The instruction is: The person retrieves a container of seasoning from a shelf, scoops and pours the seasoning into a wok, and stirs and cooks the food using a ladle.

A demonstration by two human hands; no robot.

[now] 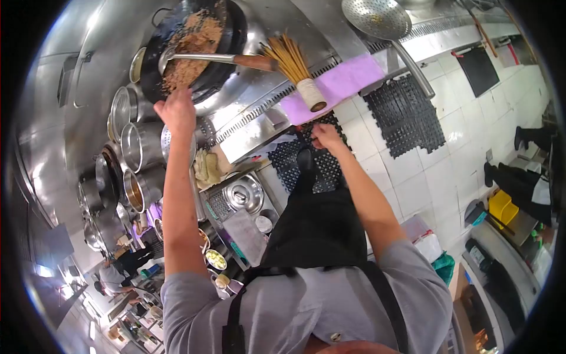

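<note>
At the near edge of a black wok (154, 56), my left hand (177, 112) has its fingers drawn together. What they hold, if anything, is hidden from me. Brown minced food (197, 38) lies in the wok. A ladle (206, 58) rests with its bowl in the food, its wooden handle reaching over the rim to the right. My right hand (327, 137) is loosely curled, with nothing visible in it, beyond the counter's front edge. Near it a bamboo wok brush (298, 74) sits on a folded purple cloth (339, 85).
Metal pots (140, 146) crowd the left side. A perforated strainer (377, 17) lies at the upper right, its handle jutting past the counter edge. Below my left arm's side are a crumpled cloth (206, 168) and a lidded container (243, 194). Black mats (407, 115) cover parts of the tiled floor.
</note>
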